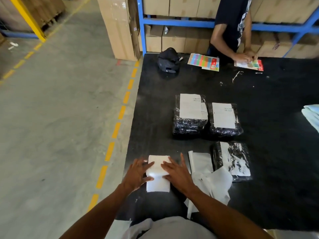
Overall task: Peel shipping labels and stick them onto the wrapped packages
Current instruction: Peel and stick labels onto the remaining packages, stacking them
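L hand (138, 173) and R hand (178, 175) lie flat, fingers spread wide, pressing on a white pkg (158, 186) at the black table's (276, 152) 7 o'clock corner. Backing sheets (215, 183) lie just beside it at 3 o'clock. Three labelled black pkgs (189, 116) sit at 1-2 o'clock.

Single head-worn wide-angle view, taken from the near edge of the black bench (276, 152) and facing forward and steeply down. Left grip (136, 173) and right grip (177, 173) lie nearest the lens, at lower centre; concrete floor (51, 118) fills the left, blue shelving (172, 23) stands far off at top.
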Demonstrator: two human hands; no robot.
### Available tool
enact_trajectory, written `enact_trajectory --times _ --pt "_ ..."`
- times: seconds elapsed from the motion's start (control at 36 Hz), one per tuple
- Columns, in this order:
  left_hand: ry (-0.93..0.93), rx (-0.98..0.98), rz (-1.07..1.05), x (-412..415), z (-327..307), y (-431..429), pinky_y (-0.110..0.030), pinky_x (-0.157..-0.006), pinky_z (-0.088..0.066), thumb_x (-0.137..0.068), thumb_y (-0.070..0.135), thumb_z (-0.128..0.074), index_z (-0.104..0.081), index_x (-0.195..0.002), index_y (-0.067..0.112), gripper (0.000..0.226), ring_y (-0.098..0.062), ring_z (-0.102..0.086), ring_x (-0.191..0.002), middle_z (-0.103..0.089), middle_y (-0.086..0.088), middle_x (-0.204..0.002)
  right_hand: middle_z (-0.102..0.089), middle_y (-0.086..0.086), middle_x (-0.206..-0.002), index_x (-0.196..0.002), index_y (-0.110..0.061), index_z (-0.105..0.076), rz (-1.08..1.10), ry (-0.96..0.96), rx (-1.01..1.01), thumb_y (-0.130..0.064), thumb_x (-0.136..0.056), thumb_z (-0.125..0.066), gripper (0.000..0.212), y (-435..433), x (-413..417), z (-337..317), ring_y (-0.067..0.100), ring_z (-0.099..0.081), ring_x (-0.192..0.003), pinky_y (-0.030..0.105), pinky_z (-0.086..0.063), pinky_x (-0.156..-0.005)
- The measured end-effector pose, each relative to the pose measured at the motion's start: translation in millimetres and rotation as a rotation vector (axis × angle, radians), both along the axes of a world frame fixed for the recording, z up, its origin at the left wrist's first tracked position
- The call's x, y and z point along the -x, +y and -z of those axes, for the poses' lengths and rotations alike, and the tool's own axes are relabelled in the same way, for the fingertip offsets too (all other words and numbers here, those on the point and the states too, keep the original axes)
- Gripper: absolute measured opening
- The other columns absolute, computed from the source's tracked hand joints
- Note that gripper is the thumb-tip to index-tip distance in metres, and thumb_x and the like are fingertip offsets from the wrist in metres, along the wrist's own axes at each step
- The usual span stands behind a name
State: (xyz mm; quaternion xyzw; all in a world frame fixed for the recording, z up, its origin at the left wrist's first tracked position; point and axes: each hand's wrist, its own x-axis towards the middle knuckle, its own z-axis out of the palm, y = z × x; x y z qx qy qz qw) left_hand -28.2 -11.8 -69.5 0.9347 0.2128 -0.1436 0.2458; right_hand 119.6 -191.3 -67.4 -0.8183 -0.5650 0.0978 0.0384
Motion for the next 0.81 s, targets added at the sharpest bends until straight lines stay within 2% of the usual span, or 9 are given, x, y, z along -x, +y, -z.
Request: enact_trajectory --times 0.17,0.22,0.31,0.39,0.47,0.56,0.64,0.72,0.81 --pt "-0.019 0.232 -0.124 -8 -21 6 -0.039 -0.115 -0.037 -0.080 0.074 -0.059 -0.043 -0.146 0.042 0.076 -0.023 -0.044 -0.137 -0.043 0.003 -0.153 -0.072 -0.001 -0.126 -0.121 -0.026 -0.074 -0.024 -0.053 -0.117 -0.039 -0.078 -0.085 0.047 -3 -7 -12 0.024 -0.065 -0.125 0.059 -0.009 -0.115" --pt "-0.080 0.368 -0.212 -11 -28 2 -0.035 -0.109 -0.048 -0.070 0.084 -0.058 -0.048 -0.141 0.040 0.084 -0.019 -0.054 -0.128 -0.048 0.006 -0.149 -0.070 -0.001 -0.130 -0.124 -0.026 -0.072 -0.045 -0.052 -0.166 -0.040 -0.081 -0.083 0.047 -5 -7 -14 0.025 -0.063 -0.127 0.060 -0.012 -0.115" --pt "-0.183 0.573 -0.402 -17 -40 -6 -0.029 -0.108 -0.048 -0.078 0.072 -0.064 -0.056 -0.134 0.033 0.068 -0.017 -0.057 -0.126 -0.056 0.007 -0.143 -0.062 -0.001 -0.143 -0.134 -0.028 -0.064 -0.066 -0.015 -0.142 -0.049 -0.095 -0.060 0.044 -8 -8 -12 0.024 -0.057 -0.134 0.061 -0.007 -0.117" --pt "-0.301 0.636 -0.465 -26 -48 -9 -0.014 -0.092 -0.049 -0.090 0.026 -0.074 -0.059 -0.127 0.028 0.040 -0.020 -0.061 -0.121 -0.063 0.004 -0.131 -0.027 -0.005 -0.166 -0.155 -0.033 -0.035 0.015 0.158 -0.049 -0.071 -0.094 -0.041 0.072 -11 -11 -22 0.020 -0.029 -0.153 0.059 0.011 -0.122" --pt "-0.333 0.736 -0.493 -30 -56 -7 -0.020 -0.081 -0.059 -0.086 0.013 -0.078 -0.057 -0.128 0.027 0.049 -0.024 -0.068 -0.110 -0.069 -0.002 -0.122 0.010 -0.017 -0.167 -0.161 -0.038 0.002 0.231 0.582 -0.054 -0.082 -0.079 -0.057 0.110 -13 -13 -39 0.005 0.002 -0.150 0.049 0.010 -0.121" --pt "-0.329 0.802 -0.479 -33 -65 -4 -0.031 -0.082 -0.062 -0.079 0.009 -0.083 -0.055 -0.131 0.024 0.061 -0.023 -0.073 -0.102 -0.074 -0.006 -0.115 -0.021 -0.016 -0.160 -0.162 -0.028 -0.010 0.475 0.911 -0.172 -0.062 -0.083 -0.071 0.105 -12 -27 -53 0.005 -0.028 -0.141 0.042 -0.022 -0.122" --pt "-0.311 0.781 -0.446 -37 -72 -2 -0.025 -0.080 -0.061 -0.076 0.010 -0.086 -0.054 -0.134 0.023 0.068 -0.017 -0.074 -0.099 -0.075 -0.005 -0.114 -0.062 0.005 -0.139 -0.144 -0.015 -0.051 0.579 1.112 -0.255 -0.028 -0.090 -0.076 0.061 -7 -46 -66 0.017 -0.064 -0.120 0.031 -0.051 -0.104" --pt "-0.310 0.785 -0.423 -42 -78 -1 -0.030 -0.085 -0.061 -0.074 0.015 -0.089 -0.058 -0.133 0.024 0.067 -0.015 -0.074 -0.101 -0.075 0.001 -0.115 -0.077 0.006 -0.102 -0.109 -0.014 -0.069 0.560 1.045 -0.308 -0.013 -0.091 -0.074 0.019 -6 -63 -77 0.020 -0.074 -0.100 0.032 -0.059 -0.085" --pt "-0.311 0.829 -0.428 -53 -91 -7 -0.030 -0.083 -0.061 -0.075 0.017 -0.088 -0.061 -0.129 0.023 0.061 -0.013 -0.074 -0.102 -0.076 0.003 -0.115 -0.077 0.000 -0.082 -0.099 -0.003 -0.063 0.504 1.036 -0.346 -0.005 -0.091 -0.073 0.013 -9 -74 -97 0.008 -0.074 -0.079 0.027 -0.058 -0.068"
